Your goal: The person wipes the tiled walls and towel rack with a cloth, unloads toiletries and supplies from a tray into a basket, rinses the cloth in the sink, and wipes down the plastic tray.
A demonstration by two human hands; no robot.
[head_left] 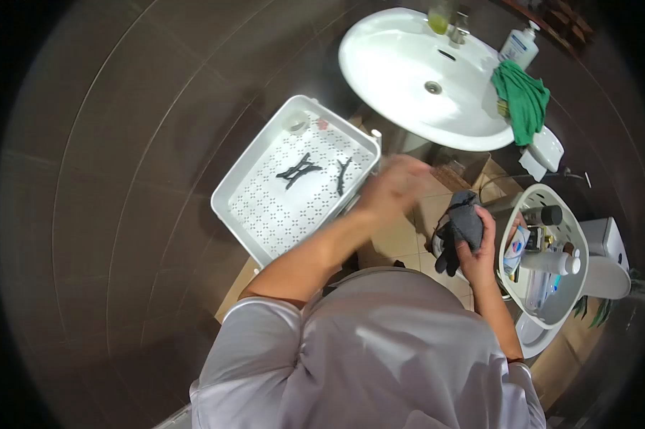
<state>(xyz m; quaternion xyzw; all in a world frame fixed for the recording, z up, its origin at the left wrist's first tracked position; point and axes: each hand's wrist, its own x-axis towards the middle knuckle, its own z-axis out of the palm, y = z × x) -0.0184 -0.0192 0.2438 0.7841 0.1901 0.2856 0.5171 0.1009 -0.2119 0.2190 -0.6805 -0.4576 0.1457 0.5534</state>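
Observation:
My right hand (479, 243) is wrapped round a dark grey cloth item (466, 223), just left of the basket. Darker, finger-like ends hang from its lower side. My left hand (402, 182) is smeared by motion beside the right edge of a white tray (226, 211); its fingers cannot be made out. In the tray lie black clips or strips (299, 171), another thin dark branching piece (342, 176), a small clear cup (296, 123) and a small pink item (323, 124).
A white sink (387, 68) stands ahead, with a green cloth (524, 100) on its right rim and a pump bottle (520, 47) behind. At right, a pale basket (579, 300) holds several bottles and tubes, close to a toilet (603, 279). Dark tiled wall runs along the left.

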